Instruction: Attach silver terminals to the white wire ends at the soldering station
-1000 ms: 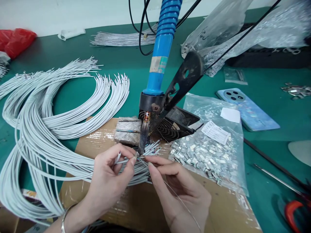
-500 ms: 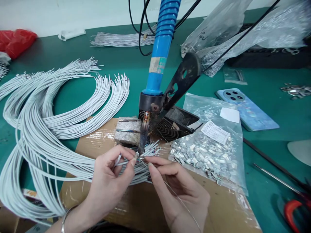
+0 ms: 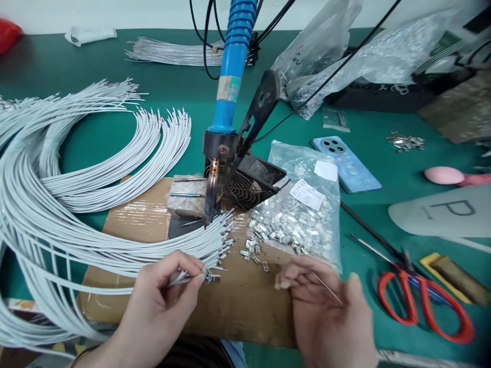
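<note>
Right hand (image 3: 328, 312) has withdrawn, half uncurled, wire (image 3: 328, 289) across it; left hand (image 3: 163, 291) pinches a cable (image 3: 214, 278).

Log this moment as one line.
left hand: pinching small metal piece | right hand: half-open, thin strand across it | soldering iron: in black bracket

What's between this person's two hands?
In the head view, mostly bare cardboard; a small metal piece pokes out from the left hand toward the right hand.

White cable (image 3: 180, 279) between the left fingers (image 3: 191, 263)
</note>
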`<action>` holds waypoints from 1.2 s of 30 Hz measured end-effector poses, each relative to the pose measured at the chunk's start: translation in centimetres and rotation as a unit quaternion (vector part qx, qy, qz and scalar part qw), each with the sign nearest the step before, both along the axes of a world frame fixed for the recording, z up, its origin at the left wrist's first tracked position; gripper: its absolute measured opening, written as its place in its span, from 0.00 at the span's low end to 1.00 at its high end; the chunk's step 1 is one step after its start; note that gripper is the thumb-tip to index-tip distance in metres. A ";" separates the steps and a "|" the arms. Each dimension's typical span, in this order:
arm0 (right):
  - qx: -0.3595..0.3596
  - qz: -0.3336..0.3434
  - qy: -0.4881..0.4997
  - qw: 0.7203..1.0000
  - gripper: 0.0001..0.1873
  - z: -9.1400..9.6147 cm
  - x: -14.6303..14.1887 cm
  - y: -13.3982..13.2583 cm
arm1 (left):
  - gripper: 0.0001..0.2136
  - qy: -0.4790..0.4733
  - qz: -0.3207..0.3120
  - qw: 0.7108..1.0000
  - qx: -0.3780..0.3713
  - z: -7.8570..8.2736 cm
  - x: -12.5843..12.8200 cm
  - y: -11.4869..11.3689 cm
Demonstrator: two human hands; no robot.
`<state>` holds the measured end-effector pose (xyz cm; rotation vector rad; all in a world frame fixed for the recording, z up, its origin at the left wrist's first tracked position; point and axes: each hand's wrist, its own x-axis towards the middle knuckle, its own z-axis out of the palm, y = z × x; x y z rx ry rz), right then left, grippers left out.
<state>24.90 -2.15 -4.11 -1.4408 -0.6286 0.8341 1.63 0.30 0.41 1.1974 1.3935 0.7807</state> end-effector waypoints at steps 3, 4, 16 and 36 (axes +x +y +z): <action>-0.055 0.010 -0.127 0.990 0.20 -0.3 0.1 -0.8 | 0.10 -0.015 -0.032 0.998 -0.058 -0.6 -0.5 -1.4; -0.067 0.017 -0.160 0.985 0.15 -0.3 0.0 -0.9 | 0.11 -0.020 -0.044 0.995 -0.084 -0.9 -0.7 -1.7; -0.142 0.205 -0.290 0.924 0.14 -0.4 0.4 -2.5 | 0.09 -0.038 -0.094 0.995 -0.017 -1.4 -2.9 -2.2; -0.061 0.207 -0.017 0.976 0.05 2.6 -8.8 -1.9 | 0.21 -0.193 -0.041 0.966 -0.166 -0.3 -2.8 -0.9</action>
